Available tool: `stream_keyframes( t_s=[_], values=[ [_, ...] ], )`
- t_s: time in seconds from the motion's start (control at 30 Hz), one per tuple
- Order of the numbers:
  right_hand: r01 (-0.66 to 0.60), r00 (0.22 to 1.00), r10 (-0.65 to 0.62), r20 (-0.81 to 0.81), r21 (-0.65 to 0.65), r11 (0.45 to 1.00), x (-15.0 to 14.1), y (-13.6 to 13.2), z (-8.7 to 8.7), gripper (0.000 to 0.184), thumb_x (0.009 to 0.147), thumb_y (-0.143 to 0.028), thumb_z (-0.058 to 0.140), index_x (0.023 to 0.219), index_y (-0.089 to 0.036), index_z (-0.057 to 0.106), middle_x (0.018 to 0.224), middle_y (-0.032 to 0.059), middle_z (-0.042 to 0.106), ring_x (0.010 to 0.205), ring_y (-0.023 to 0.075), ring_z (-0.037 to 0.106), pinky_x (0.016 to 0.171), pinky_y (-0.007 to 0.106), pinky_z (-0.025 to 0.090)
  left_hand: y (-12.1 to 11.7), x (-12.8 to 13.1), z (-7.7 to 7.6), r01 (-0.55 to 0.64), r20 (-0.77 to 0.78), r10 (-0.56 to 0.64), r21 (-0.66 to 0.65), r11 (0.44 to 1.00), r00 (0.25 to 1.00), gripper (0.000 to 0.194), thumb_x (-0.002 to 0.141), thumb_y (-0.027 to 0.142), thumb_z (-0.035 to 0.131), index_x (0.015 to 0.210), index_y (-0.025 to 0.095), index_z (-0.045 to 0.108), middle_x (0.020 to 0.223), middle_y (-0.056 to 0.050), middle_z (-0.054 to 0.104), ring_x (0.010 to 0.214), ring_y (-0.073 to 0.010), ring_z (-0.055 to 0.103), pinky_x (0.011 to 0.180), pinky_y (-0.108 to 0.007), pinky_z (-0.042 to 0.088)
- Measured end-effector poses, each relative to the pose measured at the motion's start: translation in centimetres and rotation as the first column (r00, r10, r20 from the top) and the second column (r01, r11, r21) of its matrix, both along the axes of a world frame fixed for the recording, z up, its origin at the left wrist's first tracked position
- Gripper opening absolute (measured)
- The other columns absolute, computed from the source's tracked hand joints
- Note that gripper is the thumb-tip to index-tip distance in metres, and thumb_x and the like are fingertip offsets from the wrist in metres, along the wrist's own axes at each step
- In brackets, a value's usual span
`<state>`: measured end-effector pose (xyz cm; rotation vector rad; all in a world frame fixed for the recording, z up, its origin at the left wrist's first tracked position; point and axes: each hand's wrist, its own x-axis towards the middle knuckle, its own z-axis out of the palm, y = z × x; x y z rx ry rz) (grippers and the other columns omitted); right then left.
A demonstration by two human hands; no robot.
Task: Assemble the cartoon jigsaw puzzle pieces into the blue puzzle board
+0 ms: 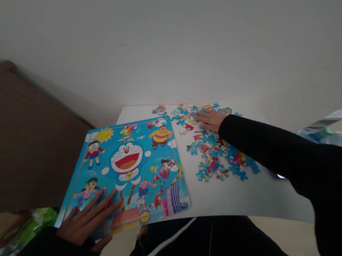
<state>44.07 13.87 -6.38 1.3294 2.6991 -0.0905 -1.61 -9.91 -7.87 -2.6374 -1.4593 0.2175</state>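
A blue cartoon puzzle board [138, 162] lies on the left part of a small white table [224, 197]. My left hand [86, 221] rests flat on the board's near left corner, fingers stretched out and apart. A heap of loose puzzle pieces [211, 148] is spread on the right part of the table. My right hand [210, 119] lies on the far side of that heap, fingers extended over the pieces; I cannot see any piece held in it. Both arms wear black sleeves.
A plain white wall stands right behind the table. A dark brown piece of furniture [20, 136] fills the left side. Green packaging [33, 225] lies at the lower left, and plastic bags [331, 137] at the right. A white cable [165, 243] runs over my lap.
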Motion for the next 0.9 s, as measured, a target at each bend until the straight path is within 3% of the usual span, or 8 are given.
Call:
stream_keyframes(
  t_s=[0.13,0.2,0.33,0.4,0.53,0.67,0.8,0.9],
  values=[
    [0.014,0.998,-0.013,0.056,-0.029,0.999,-0.1,-3.2,0.2,0.057,0.089,-0.053,0.037,0.141,-0.03,0.033,0.149,0.0097,0.023,0.133,0.0376,0.026,0.101,0.06,0.028,0.0,0.1,0.0,0.013,0.027,-0.013,0.02,1.0,1.0,0.061,0.084,0.026,0.036,0.136,0.04,0.009,0.134,-0.002,0.046,0.12,-0.0353,0.047,0.078,-0.056,0.047],
    [-0.011,0.999,0.011,0.042,-0.006,1.0,1.1,-4.3,0.4,0.056,0.089,-0.054,0.036,0.139,-0.03,0.036,0.148,0.0109,0.025,0.133,0.0369,0.026,0.101,0.059,0.028,0.0,0.4,0.2,0.006,0.059,-0.007,0.02,1.0,0.998,0.069,0.082,0.028,0.041,0.135,0.044,-0.001,0.133,0.0,0.047,0.118,-0.0353,0.049,0.076,-0.055,0.048],
    [0.101,0.994,-0.096,-0.045,0.126,0.987,5.3,-3.0,0.9,0.056,0.092,-0.046,0.034,0.139,-0.017,0.038,0.14,0.0153,0.041,0.127,0.0297,0.039,0.103,0.046,0.034,0.0,0.9,0.4,-0.014,0.065,0.012,0.031,0.999,0.998,0.08,0.078,0.031,0.048,0.136,0.046,-0.005,0.13,0.0,0.051,0.118,-0.0331,0.05,0.075,-0.048,0.048],
    [0.257,0.965,-0.244,-0.09,0.184,0.949,7.8,-1.2,1.1,0.051,0.091,-0.041,0.035,0.134,-0.017,0.046,0.13,0.0126,0.053,0.118,0.027,0.05,0.1,0.042,0.039,0.0,1.0,0.3,-0.009,0.056,0.007,0.035,0.999,0.998,0.079,0.079,0.031,0.046,0.136,0.045,-0.006,0.132,0.0,0.05,0.119,-0.0318,0.049,0.076,-0.046,0.048],
    [0.462,0.887,-0.453,-0.091,0.164,0.872,11.1,1.8,0.8,0.043,0.085,-0.036,0.043,0.123,-0.022,0.057,0.116,0.0071,0.064,0.106,0.0267,0.058,0.092,0.043,0.046,0.1,1.1,0.2,0.014,0.06,-0.017,0.043,0.999,0.998,0.075,0.081,0.028,0.04,0.138,0.043,-0.006,0.133,-0.002,0.047,0.12,-0.0323,0.048,0.074,-0.048,0.048],
    [0.552,0.834,-0.546,-0.083,0.11,0.827,11.3,2.8,0.1,0.049,0.08,-0.041,0.051,0.121,-0.018,0.059,0.11,0.0087,0.066,0.098,0.0259,0.062,0.086,0.039,0.05,0.2,1.0,0.1,0.0,0.088,-0.003,0.027,1.0,0.996,0.072,0.082,0.028,0.043,0.137,0.043,-0.001,0.135,-0.001,0.045,0.12,-0.0333,0.047,0.076,-0.048,0.047],
    [0.536,0.844,-0.532,-0.064,0.106,0.838,10.6,3.2,-0.1,0.05,0.071,-0.048,0.06,0.109,-0.017,0.067,0.101,0.0096,0.069,0.09,0.0259,0.065,0.076,0.035,0.053,0.3,0.9,-0.1,-0.005,0.075,0.004,0.005,1.0,0.997,0.075,0.079,0.04,0.049,0.137,0.043,0.002,0.136,-0.001,0.044,0.12,-0.0345,0.047,0.077,-0.048,0.047],
    [0.513,0.858,-0.5,-0.119,0.127,0.849,10.4,3.2,0.0,0.041,0.068,-0.047,0.062,0.096,-0.02,0.071,0.088,0.0066,0.071,0.076,0.023,0.067,0.066,0.033,0.054,0.3,0.7,-0.3,0.013,0.047,-0.015,0.043,0.999,0.999,0.074,0.081,0.032,0.044,0.138,0.042,-0.004,0.136,-0.003,0.045,0.124,-0.0313,0.044,0.075,-0.044,0.048]
  ],
)
